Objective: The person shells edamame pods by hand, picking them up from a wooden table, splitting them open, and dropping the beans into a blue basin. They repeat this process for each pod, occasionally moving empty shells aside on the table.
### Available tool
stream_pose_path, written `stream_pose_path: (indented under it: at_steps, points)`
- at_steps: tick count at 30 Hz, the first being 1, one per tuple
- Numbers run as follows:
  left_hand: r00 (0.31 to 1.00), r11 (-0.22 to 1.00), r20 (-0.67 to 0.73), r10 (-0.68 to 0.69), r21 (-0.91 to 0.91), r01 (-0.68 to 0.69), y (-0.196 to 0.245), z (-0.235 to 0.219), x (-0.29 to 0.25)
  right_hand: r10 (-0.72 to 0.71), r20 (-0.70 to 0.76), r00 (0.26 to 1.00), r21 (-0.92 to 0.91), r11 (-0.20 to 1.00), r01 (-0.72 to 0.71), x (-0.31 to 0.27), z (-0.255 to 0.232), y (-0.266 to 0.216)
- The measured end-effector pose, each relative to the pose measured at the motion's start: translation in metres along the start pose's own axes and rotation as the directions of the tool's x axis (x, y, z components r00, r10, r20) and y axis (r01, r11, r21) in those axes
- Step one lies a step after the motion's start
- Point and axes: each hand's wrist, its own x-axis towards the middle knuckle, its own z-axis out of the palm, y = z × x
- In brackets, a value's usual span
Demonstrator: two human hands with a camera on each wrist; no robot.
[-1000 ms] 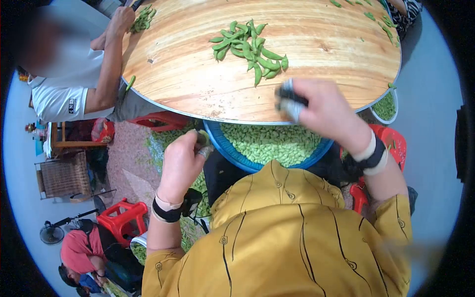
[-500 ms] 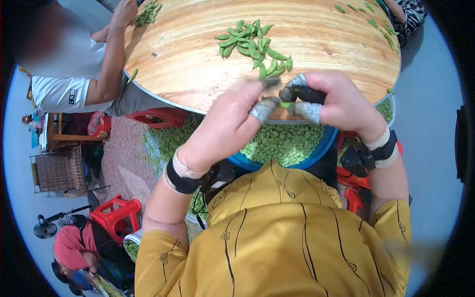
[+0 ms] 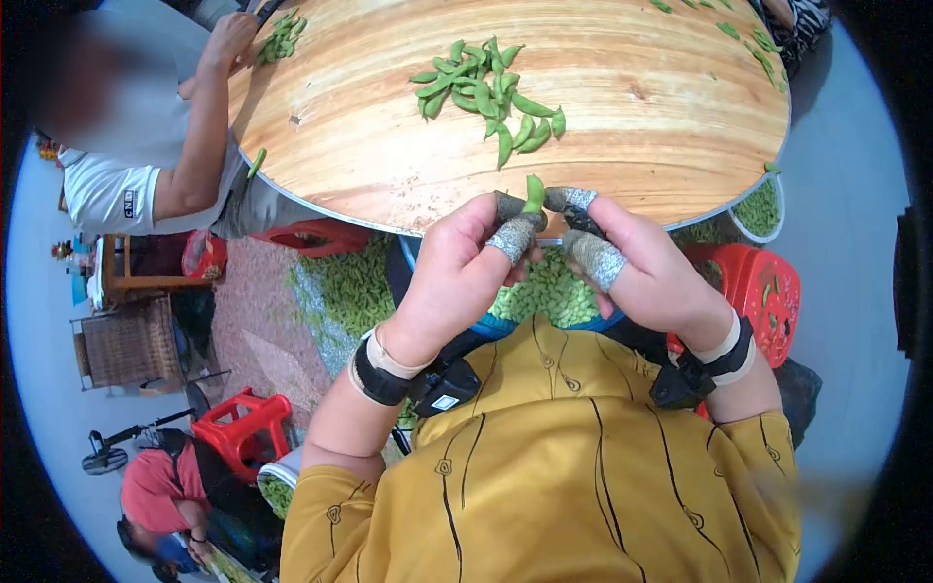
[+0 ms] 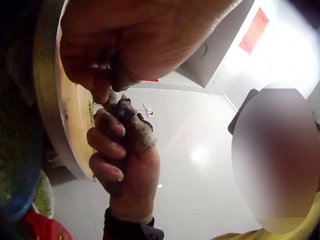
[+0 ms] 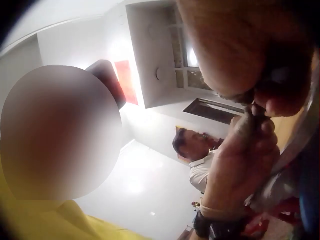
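Note:
A green pod stands up between the taped thumb and forefinger of my left hand, which pinches it just above the table's near edge. Close at its right is my right hand, its taped thumb and forefinger parted and loosely bent, with no pod visible between them. A pile of pods lies farther in on the wooden table. Below the hands, shelled beans fill a blue basin, partly hidden. In both wrist views the two hands meet at the fingertips; the pod cannot be made out there.
At the left, a person in a white shirt has a hand by another small pod pile. Loose pods lie at the table's far right. Red stools and a white bowl of greens stand around the table.
My left hand came up from beside the basin to the table edge and met my right hand. The pod that was level between both hands now points upward in my left fingers; my right fingers have parted.

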Motion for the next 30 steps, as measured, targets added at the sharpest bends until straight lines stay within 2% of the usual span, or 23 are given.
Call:
stream_pose_path:
  at_steps: [1, 2, 4, 6, 8, 9, 10, 11, 12, 14, 15, 16, 17, 19, 20, 21, 22, 23, 24, 25, 26, 28, 30]
  points:
    - [1.000, 0.998, 0.007, 0.003, 0.062, -0.004, 0.001, 0.002, 0.000, -0.147, -0.024, 0.989, -0.066, 0.987, 0.146, 0.001, 0.001, 0.003]
    - [1.000, 0.998, 0.014, 0.003, 0.065, -0.003, -0.001, 0.004, 0.000, -0.147, -0.032, 0.989, -0.065, 0.987, 0.145, 0.001, 0.001, 0.002]
    - [0.998, 0.993, -0.011, 0.058, 0.107, -0.057, -0.006, 0.008, 0.001, -0.072, 0.004, 0.997, 0.030, 0.997, 0.072, -0.002, 0.002, 0.002]
    - [0.998, 0.981, -0.027, 0.061, 0.186, -0.055, -0.007, 0.008, 0.001, -0.033, 0.022, 0.999, 0.077, 0.997, 0.031, -0.002, -0.003, 0.008]
    - [0.991, 0.939, -0.024, 0.133, 0.324, -0.118, -0.010, 0.008, -0.001, 0.004, 0.045, 0.999, 0.125, 0.992, -0.010, -0.001, -0.005, 0.011]
    - [0.991, 0.939, -0.022, 0.130, 0.324, -0.116, -0.013, 0.007, -0.001, 0.047, 0.074, 0.996, 0.209, 0.976, -0.062, -0.001, -0.005, 0.011]
    - [0.947, 0.761, 0.016, 0.320, 0.591, -0.267, -0.016, 0.006, -0.001, 0.087, 0.106, 0.991, 0.289, 0.950, -0.115, -0.001, -0.005, 0.011]
    - [0.871, 0.487, 0.109, 0.480, 0.793, -0.367, -0.017, 0.005, -0.001, 0.088, 0.103, 0.991, 0.290, 0.950, -0.115, 0.001, -0.004, 0.013]
    - [0.871, 0.488, 0.112, 0.478, 0.791, -0.369, -0.017, 0.004, -0.002, 0.104, 0.114, 0.988, 0.357, 0.924, -0.138, 0.003, -0.002, 0.018]
    - [0.838, 0.302, 0.203, 0.507, 0.869, -0.393, -0.015, 0.003, -0.007, 0.121, 0.124, 0.985, 0.425, 0.890, -0.163, 0.001, -0.002, 0.020]
    - [0.839, 0.303, 0.205, 0.504, 0.868, -0.394, -0.013, 0.000, -0.008, 0.180, 0.216, 0.960, 0.534, 0.801, -0.271, -0.002, -0.005, 0.017]
    - [0.974, 0.859, 0.083, 0.210, 0.461, -0.224, -0.011, -0.004, -0.010, 0.222, 0.315, 0.923, 0.619, 0.689, -0.377, -0.004, -0.006, 0.016]
    - [0.978, 0.980, 0.166, -0.127, -0.130, 0.150, -0.011, -0.006, -0.012, 0.223, 0.316, 0.922, 0.620, 0.687, -0.379, -0.005, -0.006, 0.020]
    - [0.973, 0.975, 0.185, -0.136, -0.148, 0.164, -0.014, -0.007, -0.013, 0.218, 0.448, 0.867, 0.663, 0.570, -0.486, -0.006, -0.006, 0.026]
    - [0.968, 0.971, 0.209, -0.139, -0.163, 0.174, -0.015, -0.008, -0.013, 0.220, 0.450, 0.866, 0.665, 0.564, -0.489, -0.006, -0.004, 0.024]
    - [0.990, 0.995, 0.097, -0.100, 0.009, 0.099, -0.014, -0.001, -0.012, 0.262, 0.361, 0.895, 0.601, 0.668, -0.438, -0.006, -0.002, 0.020]
    - [0.989, 0.994, 0.098, -0.108, 0.007, 0.108, -0.015, 0.002, -0.013, 0.292, 0.267, 0.918, 0.519, 0.760, -0.392, -0.006, 0.002, 0.017]
    - [0.993, 0.868, 0.044, 0.114, 0.481, -0.121, -0.015, 0.004, -0.015, 0.297, 0.243, 0.924, 0.487, 0.786, -0.381, -0.005, 0.006, 0.017]
    - [0.940, 0.483, 0.106, 0.325, 0.835, -0.262, -0.017, 0.005, -0.016, 0.301, 0.247, 0.921, 0.491, 0.780, -0.387, -0.005, 0.009, 0.015]
    - [0.905, 0.362, 0.093, 0.416, 0.895, -0.259, -0.022, 0.008, -0.015, 0.270, 0.210, 0.940, 0.431, 0.837, -0.337, -0.004, 0.012, 0.014]
    - [0.910, 0.367, 0.090, 0.405, 0.896, -0.252, -0.024, 0.009, -0.014, 0.234, 0.176, 0.956, 0.365, 0.887, -0.284, -0.003, 0.014, 0.013]
    - [0.764, 0.184, 0.144, 0.628, 0.927, -0.326, -0.027, 0.008, -0.008, 0.216, 0.170, 0.961, 0.361, 0.894, -0.264, -0.001, 0.011, 0.011]
    - [0.778, 0.172, 0.150, 0.610, 0.933, -0.315, -0.022, 0.008, -0.010, 0.172, 0.185, 0.968, 0.450, 0.861, -0.239, 0.000, 0.008, 0.011]
